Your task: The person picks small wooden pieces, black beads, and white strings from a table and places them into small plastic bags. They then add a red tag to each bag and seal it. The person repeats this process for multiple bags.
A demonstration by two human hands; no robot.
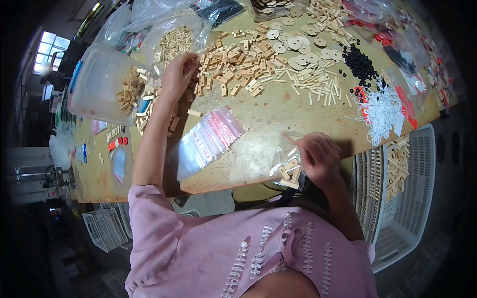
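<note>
While one left hand [178, 72] grips blocks [233, 67], right hand [318, 156] pinches one bag [288, 166].

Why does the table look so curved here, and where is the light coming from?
Head view: the fisheye lens bows the wooden table edge and blackens the corners. Daylight enters from a window at far left, blown out white. The left hand and right hand cast soft shadows on the tabletop; the clear zip bags show faint glare.

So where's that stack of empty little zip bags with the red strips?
In the head view, the stack of zip bags lies fanned out on the wooden table, near its front edge, between the left hand and the right hand.
</note>
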